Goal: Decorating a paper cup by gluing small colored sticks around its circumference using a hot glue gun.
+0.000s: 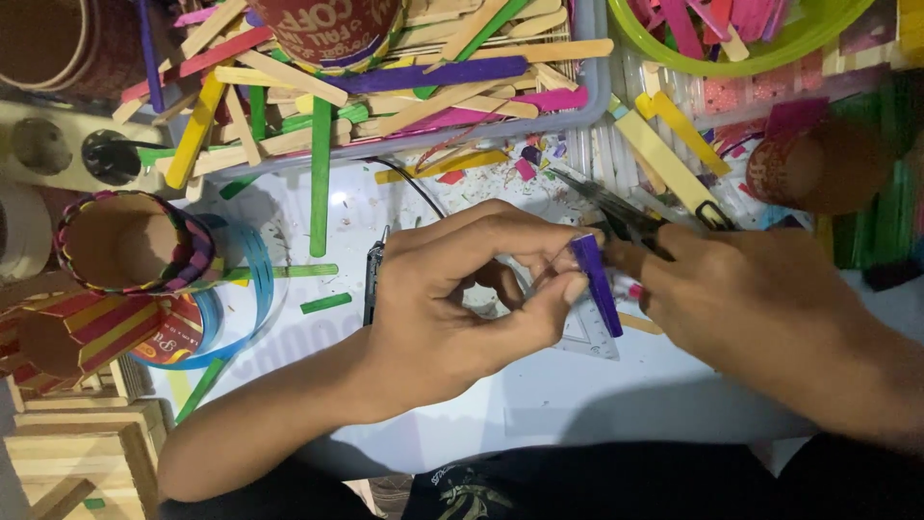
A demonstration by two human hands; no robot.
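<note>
— What does the person wear, seen from the head camera?
— A dark, near-black garment (616,481) across the lap, bearing a pale gold printed emblem (469,496).
— Sleeves, rings, a watch?
— The left hand (462,289), right hand (760,299) and both forearms are bare.

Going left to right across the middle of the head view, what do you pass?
Paper cup clad in coloured sticks → blue plastic ring → short green stick piece → left hand → purple craft stick pinched in its fingers → right hand with black-handled scissors.
</note>
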